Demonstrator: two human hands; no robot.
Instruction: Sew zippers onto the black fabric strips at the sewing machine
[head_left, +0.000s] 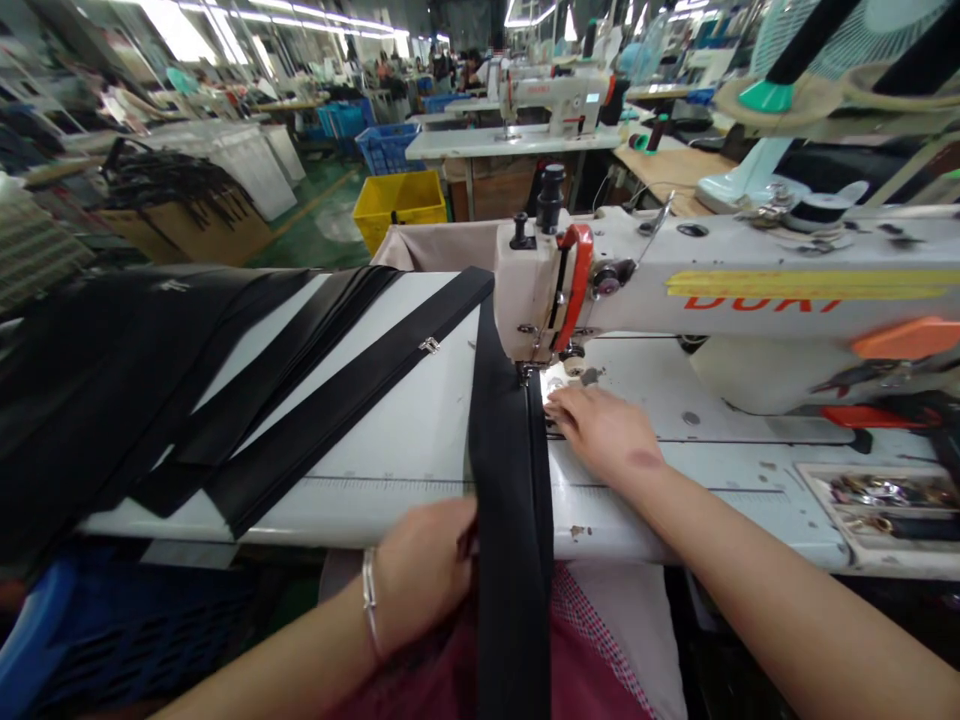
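Note:
A long black fabric strip with a zipper (510, 470) runs from my lap, over the table edge, under the needle of the white sewing machine (675, 290), then off to the back left. My left hand (424, 570), wearing a bracelet, grips the strip at the table's front edge, fingers curled around its left side. My right hand (600, 430) lies flat with fingers stretched toward the presser foot (534, 378), pressing the strip's right edge onto the machine bed.
More black strips and fabric (150, 380) pile over the table's left side. A tray of small metal parts (885, 500) sits at the right. A blue crate (112, 640) stands below left. Behind are a yellow bin (397, 200), other sewing stations and a fan (810, 60).

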